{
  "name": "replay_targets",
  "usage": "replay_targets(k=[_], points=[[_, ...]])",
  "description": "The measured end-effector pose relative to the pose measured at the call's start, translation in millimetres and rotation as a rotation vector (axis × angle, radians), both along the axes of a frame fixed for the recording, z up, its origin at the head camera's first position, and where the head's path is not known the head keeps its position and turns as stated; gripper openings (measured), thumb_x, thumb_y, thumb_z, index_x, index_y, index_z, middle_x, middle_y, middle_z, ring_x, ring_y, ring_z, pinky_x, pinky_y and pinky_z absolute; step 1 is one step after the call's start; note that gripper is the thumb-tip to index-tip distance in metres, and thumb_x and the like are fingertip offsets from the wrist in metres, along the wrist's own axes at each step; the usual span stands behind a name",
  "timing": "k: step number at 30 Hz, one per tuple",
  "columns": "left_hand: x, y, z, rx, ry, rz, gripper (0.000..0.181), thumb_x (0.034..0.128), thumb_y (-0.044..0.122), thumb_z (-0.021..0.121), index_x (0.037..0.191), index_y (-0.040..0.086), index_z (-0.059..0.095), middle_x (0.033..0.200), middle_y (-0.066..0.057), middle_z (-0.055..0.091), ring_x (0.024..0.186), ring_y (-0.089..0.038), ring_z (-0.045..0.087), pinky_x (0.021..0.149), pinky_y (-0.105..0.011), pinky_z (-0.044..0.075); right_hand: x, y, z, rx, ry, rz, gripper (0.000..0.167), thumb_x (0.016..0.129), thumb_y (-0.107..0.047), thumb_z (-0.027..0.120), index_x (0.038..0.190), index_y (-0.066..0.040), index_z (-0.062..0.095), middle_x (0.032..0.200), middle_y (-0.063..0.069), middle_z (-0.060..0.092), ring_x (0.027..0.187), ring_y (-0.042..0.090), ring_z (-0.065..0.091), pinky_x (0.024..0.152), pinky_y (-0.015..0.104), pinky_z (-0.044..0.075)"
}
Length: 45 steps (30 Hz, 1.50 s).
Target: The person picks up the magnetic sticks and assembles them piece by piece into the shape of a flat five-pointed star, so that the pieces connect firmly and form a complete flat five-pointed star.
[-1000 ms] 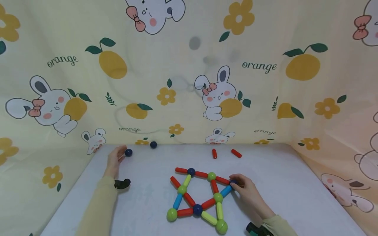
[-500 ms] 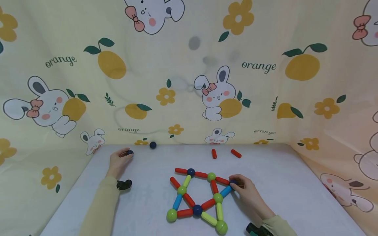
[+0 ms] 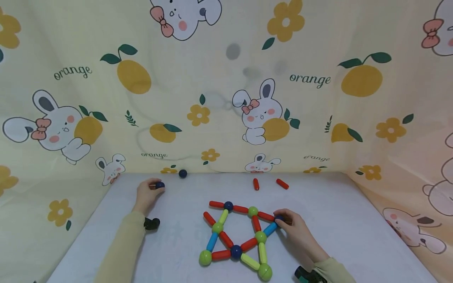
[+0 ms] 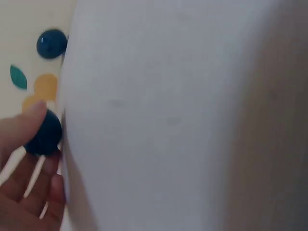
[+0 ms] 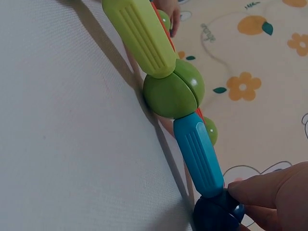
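Note:
At the far left of the table, my left hand (image 3: 146,195) pinches a dark blue ball (image 4: 44,134) between thumb and fingers. My right hand (image 3: 295,228) grips another dark blue ball (image 5: 219,211) at the right corner of a structure of rods and balls. A blue rod (image 5: 198,156) runs from that ball to a green ball (image 5: 174,89), and a red rod (image 3: 266,216) also meets it. The structure joins red, blue and light green rods with green and dark blue balls. One red rod (image 3: 209,218) at its left has a free end.
A loose dark blue ball (image 3: 183,173) sits at the table's back edge, right of my left hand. Two loose red rods (image 3: 256,184) lie at the back, right of centre. A printed cloth (image 3: 219,129) hangs behind the white table (image 3: 177,236).
My left hand has closed its fingers on the dark blue ball and shifted slightly right with it. The right hand stays at its corner of the structure.

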<state>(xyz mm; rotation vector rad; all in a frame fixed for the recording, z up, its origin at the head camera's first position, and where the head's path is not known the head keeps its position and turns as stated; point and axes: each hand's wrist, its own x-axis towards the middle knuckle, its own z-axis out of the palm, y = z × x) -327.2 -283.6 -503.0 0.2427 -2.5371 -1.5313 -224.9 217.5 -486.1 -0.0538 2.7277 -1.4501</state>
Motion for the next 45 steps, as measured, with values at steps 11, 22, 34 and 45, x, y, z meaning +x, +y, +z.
replay_targets(k=[11,22,34,45], points=[[5.0,44.8,27.7,0.149,-0.030,-0.156,0.039,0.0969,0.014,0.057,0.130,-0.006,0.050,0.117,-0.025,0.056,0.096,-0.029,0.064,0.080,-0.033,0.055,-0.7,1.4,1.1,-0.008,-0.015,0.006,0.025,0.093,-0.005,0.059,0.118,-0.002,0.062,0.114,0.008,0.062,0.105,0.026,0.056,0.094,0.049,0.046],[36.1,96.9,29.6,0.340,-0.278,-0.350,0.041,0.0990,0.017,0.054,0.132,-0.006,0.046,0.114,-0.024,0.061,0.094,-0.030,0.067,0.080,-0.039,0.055,-1.5,3.4,0.2,-0.013,-0.027,0.014,0.025,0.094,-0.007,0.060,0.119,-0.003,0.062,0.114,0.007,0.061,0.106,0.025,0.056,0.095,0.049,0.045],[55.4,124.8,19.2,0.325,-0.340,-0.439,0.039,0.0944,0.018,0.062,0.125,-0.004,0.054,0.106,-0.016,0.062,0.083,-0.024,0.066,0.077,-0.037,0.056,-11.5,2.3,19.5,0.028,-0.041,0.120,0.027,0.093,-0.010,0.062,0.119,-0.003,0.061,0.113,0.009,0.063,0.100,0.023,0.057,0.091,0.045,0.049],[61.2,130.4,20.4,0.380,-0.353,-0.375,0.037,0.0956,0.016,0.060,0.124,-0.006,0.050,0.107,-0.017,0.063,0.084,-0.023,0.066,0.078,-0.038,0.056,-30.4,-30.0,45.1,-0.032,-0.009,0.217,0.032,0.094,-0.021,0.062,0.123,-0.006,0.059,0.118,0.013,0.061,0.104,0.023,0.058,0.089,0.040,0.051]])
